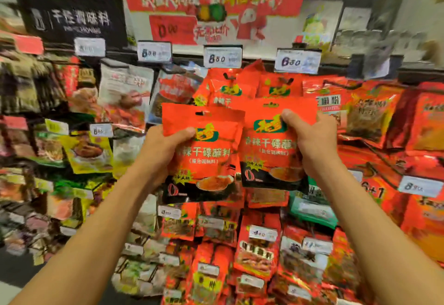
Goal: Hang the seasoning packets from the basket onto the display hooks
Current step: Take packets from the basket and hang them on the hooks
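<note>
Left hand [161, 150] is gripping one red packet [206, 158]; right hand [312, 141] is gripping another packet [269, 146], both raised before hanging packets [278, 86].

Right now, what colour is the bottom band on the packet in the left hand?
Black, under an orange-red upper part, on the glossy seasoning packet; head view shows it.

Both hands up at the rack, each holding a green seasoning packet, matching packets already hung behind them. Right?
Not green. The head view shows each hand, left hand and right hand, holding a red packet: left packet, right packet. Matching hung packets are behind.
</note>
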The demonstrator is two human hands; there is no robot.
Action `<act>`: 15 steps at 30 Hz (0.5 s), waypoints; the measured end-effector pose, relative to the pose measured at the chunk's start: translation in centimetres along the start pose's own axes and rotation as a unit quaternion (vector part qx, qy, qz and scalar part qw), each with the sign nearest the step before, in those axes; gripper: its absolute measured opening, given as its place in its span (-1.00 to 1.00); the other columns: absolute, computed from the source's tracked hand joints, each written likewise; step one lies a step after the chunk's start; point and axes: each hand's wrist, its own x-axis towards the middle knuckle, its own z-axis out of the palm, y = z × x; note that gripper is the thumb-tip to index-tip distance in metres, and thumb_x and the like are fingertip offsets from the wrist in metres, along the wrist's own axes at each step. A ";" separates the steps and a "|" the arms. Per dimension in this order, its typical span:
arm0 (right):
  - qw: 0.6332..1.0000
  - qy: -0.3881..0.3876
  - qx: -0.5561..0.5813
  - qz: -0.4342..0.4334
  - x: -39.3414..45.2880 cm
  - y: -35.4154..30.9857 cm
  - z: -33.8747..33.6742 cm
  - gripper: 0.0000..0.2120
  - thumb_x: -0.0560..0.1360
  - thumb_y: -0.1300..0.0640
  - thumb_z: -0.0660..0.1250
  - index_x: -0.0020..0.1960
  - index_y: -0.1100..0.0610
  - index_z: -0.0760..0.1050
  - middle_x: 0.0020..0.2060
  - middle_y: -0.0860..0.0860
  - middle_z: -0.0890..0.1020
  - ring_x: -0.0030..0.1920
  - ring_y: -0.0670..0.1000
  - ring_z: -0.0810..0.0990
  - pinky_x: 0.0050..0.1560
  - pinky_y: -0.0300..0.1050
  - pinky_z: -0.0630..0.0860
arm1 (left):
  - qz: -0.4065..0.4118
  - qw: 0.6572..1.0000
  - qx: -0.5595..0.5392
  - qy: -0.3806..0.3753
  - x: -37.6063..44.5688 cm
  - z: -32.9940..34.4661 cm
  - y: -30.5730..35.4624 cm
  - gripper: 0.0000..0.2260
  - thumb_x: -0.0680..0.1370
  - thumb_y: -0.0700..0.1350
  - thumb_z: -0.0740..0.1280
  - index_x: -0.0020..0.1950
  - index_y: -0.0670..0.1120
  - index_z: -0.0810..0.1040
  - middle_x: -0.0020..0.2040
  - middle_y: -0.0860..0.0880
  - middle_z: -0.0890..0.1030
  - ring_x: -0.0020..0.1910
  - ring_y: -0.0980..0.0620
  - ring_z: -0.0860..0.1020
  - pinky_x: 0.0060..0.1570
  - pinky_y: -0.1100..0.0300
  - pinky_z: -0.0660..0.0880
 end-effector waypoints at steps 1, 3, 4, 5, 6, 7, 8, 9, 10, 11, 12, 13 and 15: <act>1.000 0.001 0.005 0.008 0.7 0.0 1.1 -0.92 0.40 0.07 0.52 -0.26 0.00 0.68 -0.31 -0.11 0.72 -0.29 -0.10 0.66 -0.20 -0.08 0.64 | 0.007 1.000 0.000 -0.003 0.7 -0.3 0.3 -0.87 0.41 -0.16 0.50 -0.05 -0.04 0.72 -0.09 -0.09 0.75 -0.18 -0.05 0.72 -0.15 -0.04 0.67; 1.000 0.000 0.002 0.021 1.9 0.2 3.5 -0.86 0.46 0.07 0.53 -0.27 0.03 0.68 -0.28 -0.05 0.74 -0.25 -0.04 0.69 -0.16 -0.02 0.66 | 0.017 1.000 0.001 -0.003 2.1 -0.6 0.8 -0.91 0.43 -0.15 0.52 -0.09 -0.02 0.73 -0.10 -0.10 0.75 -0.19 -0.06 0.72 -0.19 -0.01 0.67; 1.000 -0.001 0.007 0.028 2.5 0.3 4.7 -0.84 0.49 0.07 0.52 -0.25 0.06 0.67 -0.27 -0.04 0.74 -0.25 -0.04 0.71 -0.21 -0.04 0.66 | 0.019 1.000 -0.003 -0.002 2.7 -0.7 1.0 -0.94 0.45 -0.13 0.53 -0.09 -0.03 0.72 -0.10 -0.10 0.76 -0.19 -0.05 0.73 -0.22 0.02 0.66; 0.999 -0.001 0.020 0.037 3.1 0.3 5.9 -0.85 0.50 0.07 0.51 -0.23 0.08 0.65 -0.29 -0.03 0.74 -0.27 -0.05 0.72 -0.28 -0.10 0.64 | 0.018 1.000 -0.009 -0.002 3.3 -0.6 1.3 -0.93 0.47 -0.07 0.52 -0.08 -0.04 0.71 -0.10 -0.09 0.76 -0.19 -0.05 0.73 -0.25 0.05 0.65; 0.998 0.002 0.033 0.049 3.6 0.4 7.0 -0.86 0.50 0.08 0.51 -0.20 0.09 0.65 -0.30 -0.04 0.74 -0.29 -0.05 0.72 -0.32 -0.12 0.63 | 0.018 1.000 -0.011 -0.002 3.8 -0.6 1.5 -0.86 0.46 0.00 0.51 -0.07 -0.04 0.70 -0.10 -0.09 0.76 -0.18 -0.04 0.73 -0.26 0.08 0.64; 0.997 0.007 0.042 0.062 4.1 0.4 8.1 -0.87 0.49 0.08 0.51 -0.18 0.10 0.64 -0.30 -0.04 0.74 -0.29 -0.05 0.72 -0.31 -0.08 0.64 | 0.017 1.000 -0.010 -0.006 4.3 -0.5 1.8 -0.81 0.44 0.04 0.51 -0.06 -0.05 0.69 -0.10 -0.08 0.76 -0.17 -0.04 0.74 -0.27 0.10 0.64; 0.996 0.011 0.044 0.071 4.6 0.4 9.0 -0.87 0.49 0.07 0.52 -0.17 0.11 0.65 -0.29 -0.03 0.74 -0.28 -0.02 0.72 -0.26 -0.02 0.67 | 0.017 1.000 -0.003 -0.011 4.8 -0.4 1.9 -0.80 0.45 0.05 0.50 -0.05 -0.05 0.68 -0.10 -0.08 0.76 -0.16 -0.04 0.74 -0.27 0.10 0.64; 0.996 0.014 0.043 0.076 5.1 0.3 9.9 -0.86 0.49 0.07 0.52 -0.17 0.12 0.65 -0.28 -0.02 0.74 -0.27 -0.01 0.71 -0.21 0.03 0.68 | 0.018 1.000 0.003 -0.015 5.3 -0.3 2.0 -0.83 0.49 0.02 0.49 -0.05 -0.06 0.67 -0.11 -0.08 0.76 -0.16 -0.03 0.73 -0.26 0.11 0.64; 0.996 0.017 0.041 0.078 5.5 0.3 10.6 -0.85 0.49 0.06 0.51 -0.19 0.12 0.64 -0.28 -0.01 0.74 -0.27 0.01 0.70 -0.18 0.08 0.66 | 0.020 1.000 0.009 -0.015 5.8 -0.2 2.1 -0.86 0.53 -0.01 0.47 -0.05 -0.07 0.67 -0.12 -0.06 0.76 -0.18 -0.02 0.73 -0.28 0.13 0.64; 0.996 0.021 0.036 0.078 5.8 0.3 11.3 -0.83 0.49 0.06 0.51 -0.21 0.13 0.64 -0.27 0.01 0.73 -0.27 0.02 0.69 -0.17 0.11 0.65 | 0.020 1.000 0.011 -0.011 6.2 -0.1 2.1 -0.89 0.55 -0.04 0.46 -0.07 -0.07 0.66 -0.15 -0.05 0.76 -0.21 0.00 0.73 -0.30 0.16 0.63; 0.996 0.027 0.029 0.077 6.1 0.4 11.7 -0.82 0.48 0.06 0.50 -0.23 0.12 0.62 -0.27 0.03 0.72 -0.26 0.05 0.68 -0.18 0.13 0.65 | 0.020 1.000 0.012 -0.008 6.6 0.0 2.2 -0.89 0.56 -0.05 0.46 -0.08 -0.07 0.66 -0.16 -0.03 0.76 -0.22 0.02 0.73 -0.32 0.18 0.62; 0.996 0.036 0.022 0.075 6.4 0.5 12.1 -0.81 0.48 0.06 0.50 -0.25 0.11 0.59 -0.30 0.05 0.69 -0.28 0.05 0.66 -0.22 0.13 0.62 | 0.020 1.000 0.011 -0.008 6.9 0.2 2.3 -0.90 0.56 -0.05 0.46 -0.08 -0.07 0.66 -0.16 -0.02 0.76 -0.22 0.03 0.72 -0.33 0.19 0.62; 0.996 0.049 0.015 0.073 6.8 0.9 12.6 -0.81 0.47 0.05 0.50 -0.25 0.09 0.56 -0.35 0.05 0.64 -0.33 0.05 0.59 -0.32 0.04 0.51 | 0.019 1.000 0.009 -0.006 7.4 0.3 2.3 -0.90 0.56 -0.04 0.46 -0.07 -0.06 0.66 -0.17 0.00 0.76 -0.23 0.05 0.72 -0.36 0.22 0.60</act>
